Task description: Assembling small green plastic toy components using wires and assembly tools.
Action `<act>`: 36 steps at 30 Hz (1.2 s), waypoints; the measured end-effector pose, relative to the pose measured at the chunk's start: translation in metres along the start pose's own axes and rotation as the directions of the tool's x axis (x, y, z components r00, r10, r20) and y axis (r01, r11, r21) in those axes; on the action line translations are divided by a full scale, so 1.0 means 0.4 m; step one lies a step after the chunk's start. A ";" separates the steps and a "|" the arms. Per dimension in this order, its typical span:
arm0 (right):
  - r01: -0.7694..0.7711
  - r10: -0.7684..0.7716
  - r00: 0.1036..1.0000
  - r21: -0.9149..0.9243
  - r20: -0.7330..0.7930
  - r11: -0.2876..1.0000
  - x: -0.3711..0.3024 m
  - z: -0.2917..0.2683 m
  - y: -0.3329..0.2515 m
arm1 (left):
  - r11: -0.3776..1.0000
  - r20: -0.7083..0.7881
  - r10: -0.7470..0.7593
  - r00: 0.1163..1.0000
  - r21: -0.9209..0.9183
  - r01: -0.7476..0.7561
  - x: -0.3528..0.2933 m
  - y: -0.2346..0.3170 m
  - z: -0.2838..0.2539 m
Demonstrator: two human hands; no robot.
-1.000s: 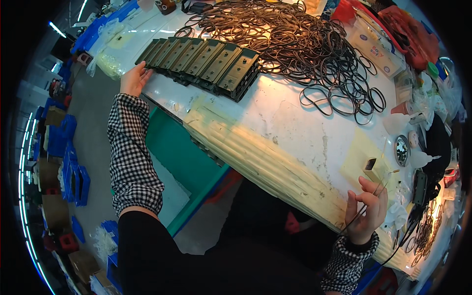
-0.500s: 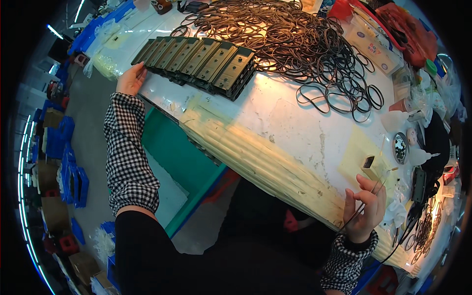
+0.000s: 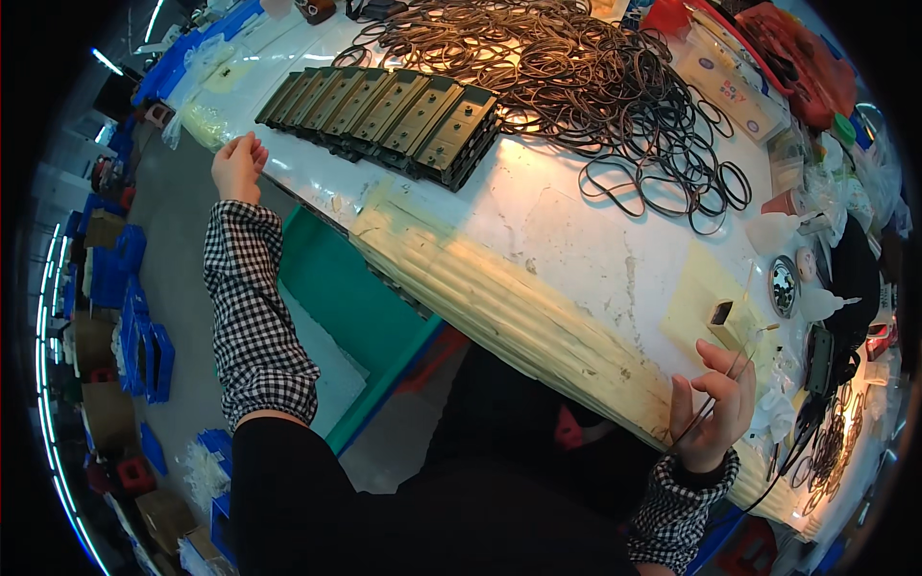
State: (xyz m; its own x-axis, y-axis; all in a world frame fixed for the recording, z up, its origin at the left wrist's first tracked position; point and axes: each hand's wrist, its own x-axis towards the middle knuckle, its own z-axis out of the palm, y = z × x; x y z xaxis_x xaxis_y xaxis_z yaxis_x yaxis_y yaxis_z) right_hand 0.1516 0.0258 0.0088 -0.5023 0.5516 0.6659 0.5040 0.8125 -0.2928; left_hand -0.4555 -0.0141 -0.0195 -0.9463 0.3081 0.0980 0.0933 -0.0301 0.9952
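At the table's left edge, my left hand is closed, its fingers curled with the tips together and nothing visible between them. It is just off the near left end of a row of flat, gold-green rectangular metal parts, stacked side by side in a slight curve. On the right, my right hand holds thin metal tweezers slanting across the fingers, over the table's front edge. Just beyond its fingertips, a small box-shaped metal part rests on a pale yellow sheet.
A large tangle of dark rubber rings covers the far side of the table. Ribbed cream padding lines the front edge. A round metal dish and a white squeeze bottle stand at right. A green bin sits below.
My left hand has come away from the left end of the row of metal parts, moving slightly left and toward me. My right hand with the tweezers has barely moved.
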 end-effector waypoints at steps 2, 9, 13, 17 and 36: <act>0.006 -0.006 1.000 0.023 0.005 1.000 0.001 -0.003 -0.004 | 0.972 -0.172 0.231 0.958 0.090 -0.218 -0.063 -0.025 -0.031; 0.012 -0.012 1.000 0.015 -0.005 1.000 -0.005 -0.005 -0.003 | 0.729 0.148 0.182 0.972 0.643 -0.235 -0.372 -0.330 -0.112; 0.036 -0.036 0.999 0.021 -0.001 0.999 -0.004 0.001 -0.002 | 0.745 0.370 0.006 0.929 0.618 -0.251 -0.417 -0.507 -0.084; 0.025 -0.026 0.999 -0.027 -0.024 0.999 -0.014 -0.009 -0.002 | 0.611 0.509 -0.294 0.809 0.751 -0.251 -0.340 -0.513 0.034; 0.030 -0.030 0.999 0.006 -0.034 1.000 -0.013 -0.003 -0.002 | 0.639 0.735 -0.501 0.456 0.670 -0.378 -0.287 -0.495 0.000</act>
State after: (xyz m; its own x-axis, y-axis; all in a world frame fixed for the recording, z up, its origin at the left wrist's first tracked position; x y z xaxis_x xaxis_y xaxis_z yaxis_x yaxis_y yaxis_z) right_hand 0.1548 0.0219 0.0064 -0.4930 0.5203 0.6973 0.4842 0.8300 -0.2769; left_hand -0.3652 -0.0434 -0.2279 -0.2507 0.8548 -0.4543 0.6243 0.5015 0.5990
